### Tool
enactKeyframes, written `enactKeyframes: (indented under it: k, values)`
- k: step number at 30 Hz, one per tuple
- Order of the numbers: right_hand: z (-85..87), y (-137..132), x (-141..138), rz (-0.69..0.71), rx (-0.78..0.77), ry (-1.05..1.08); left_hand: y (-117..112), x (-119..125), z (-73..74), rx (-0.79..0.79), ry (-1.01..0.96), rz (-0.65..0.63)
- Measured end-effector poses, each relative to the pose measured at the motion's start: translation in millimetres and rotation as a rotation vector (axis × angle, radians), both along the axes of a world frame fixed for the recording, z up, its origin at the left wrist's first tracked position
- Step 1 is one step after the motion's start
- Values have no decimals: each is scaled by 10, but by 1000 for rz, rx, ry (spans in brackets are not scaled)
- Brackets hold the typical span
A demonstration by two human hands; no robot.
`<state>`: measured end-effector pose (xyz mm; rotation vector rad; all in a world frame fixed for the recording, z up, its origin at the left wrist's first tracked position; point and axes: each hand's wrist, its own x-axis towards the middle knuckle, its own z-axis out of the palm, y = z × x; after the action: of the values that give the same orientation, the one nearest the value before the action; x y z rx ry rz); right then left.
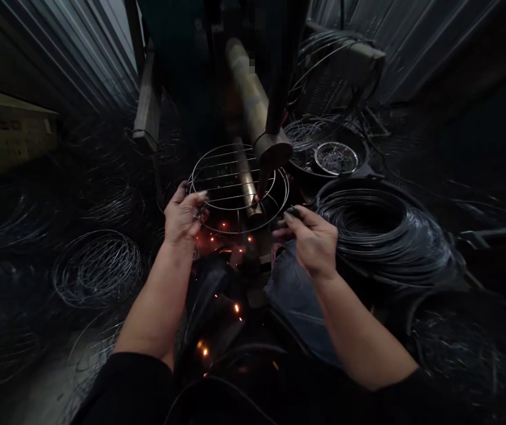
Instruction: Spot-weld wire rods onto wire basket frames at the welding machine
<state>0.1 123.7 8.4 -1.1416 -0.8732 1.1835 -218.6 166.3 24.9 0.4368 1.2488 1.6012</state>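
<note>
A round wire rack with parallel cross wires is held level at the machine, between its thick upper metal cylinder and a thinner lower rod. My left hand grips the rack's left rim, thumb on top. To the right of the rack, my right hand has its thumb and fingers pinched together; whatever lies between them is too dark to make out. A second wire ring shows below and to the right of the rack. Orange sparks fall below the rack toward my lap.
A large coil of wire sits to my right. Behind it stands a dark tub with a round metal bowl of small pieces. Stacked wire racks lie at left. A wooden post stands near the machine.
</note>
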Motion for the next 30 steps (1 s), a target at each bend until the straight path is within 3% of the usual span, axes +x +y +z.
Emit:
enactKeyframes:
  k: [5,14,20,27,30]
  values:
    - [50,-91,-18,214,-56,-13,-44,25,6,3,1,31]
    - [37,-95,-7,401,-107,20,-120,62,-24,22,13,86]
    - [102,-47,-103,287,-32,-73,-162,93,18,23,9,88]
    - [116,176,-336,198,111,-542,-177,105,16,16,1,125]
    - [87,225,-394,202,51,-432,-178,101,1,24,3,135]
